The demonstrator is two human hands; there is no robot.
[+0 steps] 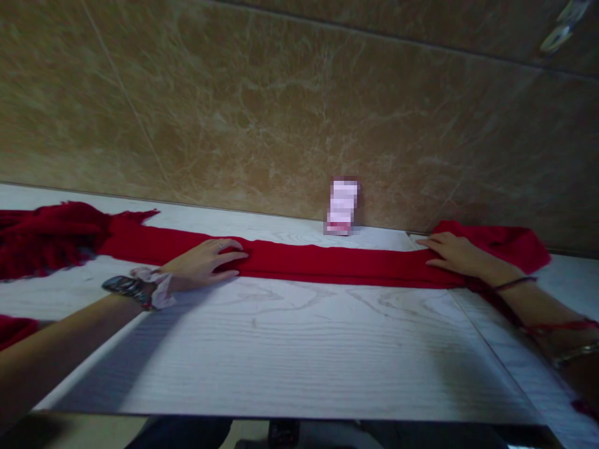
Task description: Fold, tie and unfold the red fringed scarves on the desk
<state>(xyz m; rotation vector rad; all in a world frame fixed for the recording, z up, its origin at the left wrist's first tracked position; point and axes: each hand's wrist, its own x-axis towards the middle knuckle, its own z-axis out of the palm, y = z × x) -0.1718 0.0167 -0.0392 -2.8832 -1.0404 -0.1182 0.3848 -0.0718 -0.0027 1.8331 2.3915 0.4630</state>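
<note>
Nearest the camera, a bare left forearm (65, 352) and right forearm (531, 305) slant in from the lower corners. Behind everything spreads a brown, marble-veined wall (281, 112) crossed by thin seams. Against its foot lies a pale wood-grained surface (304, 362), with a joint line running across its right part.

Along that surface, near the wall, stretches a red scarf (327, 265), laid as a long, narrow folded strip. Its fringe (70, 234) is bunched at the left end; past the right hand, red cloth spreads in a looser heap.

The left hand (206, 262) rests palm down on the strip, left of its middle, its grip loose and the fingers parted. The right hand (456, 252) lies on the strip's right part, its grip likewise open, fingers extended over the cloth. Whether either has any fabric pinched beneath it, I cannot tell.

Between the hands, a pink-and-white upright rectangle (342, 206) stands at the wall, so pixelated that any writing on it is unreadable. On the left wrist sit a pale scrunchie (161, 288) and a dark watch (124, 285), its face too blurred to read; a thin dark band (515, 284) circles the right wrist.
</note>
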